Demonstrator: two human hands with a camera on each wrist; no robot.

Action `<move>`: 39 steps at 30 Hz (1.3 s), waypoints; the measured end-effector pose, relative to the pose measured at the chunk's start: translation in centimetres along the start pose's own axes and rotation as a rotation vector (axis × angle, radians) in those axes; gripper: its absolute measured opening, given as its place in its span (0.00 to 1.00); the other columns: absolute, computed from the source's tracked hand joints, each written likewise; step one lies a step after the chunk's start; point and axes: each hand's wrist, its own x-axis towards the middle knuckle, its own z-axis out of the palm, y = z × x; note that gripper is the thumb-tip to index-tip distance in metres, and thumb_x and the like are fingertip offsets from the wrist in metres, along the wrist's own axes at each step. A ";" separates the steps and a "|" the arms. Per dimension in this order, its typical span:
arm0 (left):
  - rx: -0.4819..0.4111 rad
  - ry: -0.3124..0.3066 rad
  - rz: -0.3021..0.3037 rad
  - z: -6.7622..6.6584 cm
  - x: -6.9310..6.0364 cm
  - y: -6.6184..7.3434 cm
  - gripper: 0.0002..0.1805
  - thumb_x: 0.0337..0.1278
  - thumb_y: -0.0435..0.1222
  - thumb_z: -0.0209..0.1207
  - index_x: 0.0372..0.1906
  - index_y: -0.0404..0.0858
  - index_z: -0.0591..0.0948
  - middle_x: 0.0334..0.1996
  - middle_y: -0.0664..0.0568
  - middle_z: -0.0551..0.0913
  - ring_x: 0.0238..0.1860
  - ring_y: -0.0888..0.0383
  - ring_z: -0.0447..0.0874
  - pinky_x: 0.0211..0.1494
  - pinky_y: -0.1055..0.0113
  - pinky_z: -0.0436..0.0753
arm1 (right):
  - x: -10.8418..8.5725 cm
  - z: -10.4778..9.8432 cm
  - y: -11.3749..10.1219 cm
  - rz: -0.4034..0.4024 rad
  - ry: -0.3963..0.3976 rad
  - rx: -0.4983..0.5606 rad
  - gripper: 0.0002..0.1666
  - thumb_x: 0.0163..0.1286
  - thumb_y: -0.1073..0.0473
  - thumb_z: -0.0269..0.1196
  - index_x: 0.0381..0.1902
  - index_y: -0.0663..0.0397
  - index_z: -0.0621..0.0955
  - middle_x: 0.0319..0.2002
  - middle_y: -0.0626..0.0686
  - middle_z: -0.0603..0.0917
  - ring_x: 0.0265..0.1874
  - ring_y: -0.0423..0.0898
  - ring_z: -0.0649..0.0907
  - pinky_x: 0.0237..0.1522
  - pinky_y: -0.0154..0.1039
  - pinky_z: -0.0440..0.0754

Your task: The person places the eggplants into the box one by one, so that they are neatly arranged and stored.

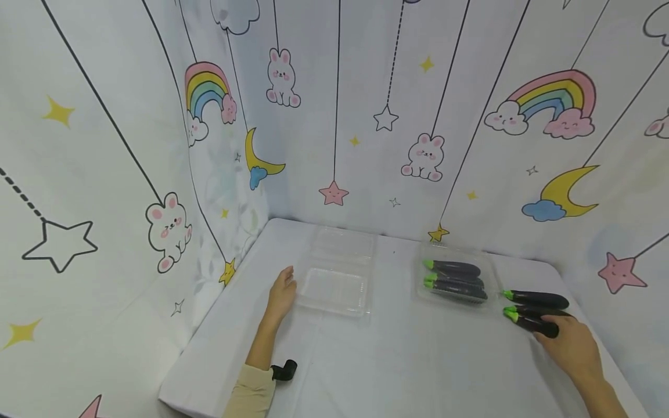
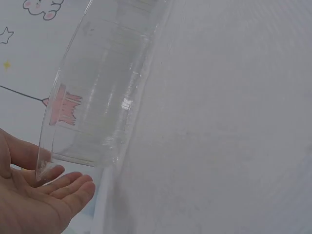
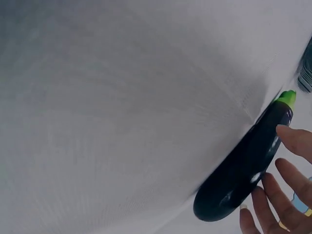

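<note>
Head view, right hand: the right hand [image 1: 572, 348] reaches over the blunt end of the nearest eggplant [image 1: 530, 324], in the loose trio on the right side of the white-covered table [image 1: 397, 354]
Head view, loose neighbours: the middle eggplant [image 1: 538, 312] lies right beside it, the far eggplant [image 1: 538, 299] just beyond; a careless lift could, I judge, knock either and start it rolling
Head view, filled clamshell: the clear plastic clamshell box [image 1: 455, 251] left of the trio bears eggplants [image 1: 452, 268] side by side; anything pushed against its thin wall might shift it
Head view, left hand: the left hand [image 1: 282, 295] is just beside the left edge of the unfilled clamshell [image 1: 334, 293], whose apparent lid [image 1: 342, 244] lies folded back
Left wrist view, fingers: extended and close together, thumb apart, pinching nothing; the clear rim crosses in front of a finger, contact I cannot tell
Left wrist view, risk: so light-looking a box could slide or tip if the hand bumps that rim
Right wrist view, fingers: spread, tips along one side of the nearest eggplant; whether they pinch it I cannot tell
Right wrist view, risk: the glossy rounded skin may slip, and holding near one end could let the green stem end dip
</note>
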 end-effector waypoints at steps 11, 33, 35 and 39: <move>-0.100 -0.041 0.011 0.1 0.0 0.0 0.27 0.84 0.37 0.41 0.78 0.27 0.61 0.75 0.32 0.67 0.78 0.35 0.62 0.81 0.42 0.62 | 0.3 -0.1 0.7 -0.038 0.016 -0.056 0.25 0.49 0.69 0.72 0.47 0.74 0.82 0.49 0.82 0.76 0.44 0.83 0.75 0.47 0.77 0.74; -0.206 -0.069 -0.027 0.3 -0.4 0.1 0.28 0.83 0.34 0.44 0.79 0.28 0.59 0.76 0.36 0.67 0.78 0.40 0.63 0.81 0.47 0.63 | 0.4 -0.3 1.5 0.033 -0.087 -0.058 0.26 0.49 0.66 0.75 0.48 0.69 0.83 0.51 0.81 0.76 0.48 0.82 0.76 0.44 0.77 0.75; -0.219 -0.070 -0.037 0.3 -0.4 0.1 0.28 0.83 0.34 0.45 0.79 0.28 0.60 0.76 0.36 0.67 0.78 0.41 0.64 0.81 0.48 0.64 | 0.3 -0.5 1.5 0.043 -0.083 -0.052 0.27 0.49 0.66 0.74 0.49 0.70 0.83 0.51 0.81 0.76 0.49 0.83 0.75 0.45 0.77 0.75; -0.269 -0.072 -0.046 0.3 -0.4 0.0 0.27 0.82 0.32 0.46 0.78 0.27 0.61 0.76 0.35 0.67 0.77 0.41 0.64 0.81 0.49 0.64 | 0.2 -1.2 1.3 0.029 -0.053 -0.032 0.27 0.50 0.67 0.73 0.50 0.71 0.81 0.49 0.82 0.76 0.48 0.82 0.76 0.44 0.76 0.76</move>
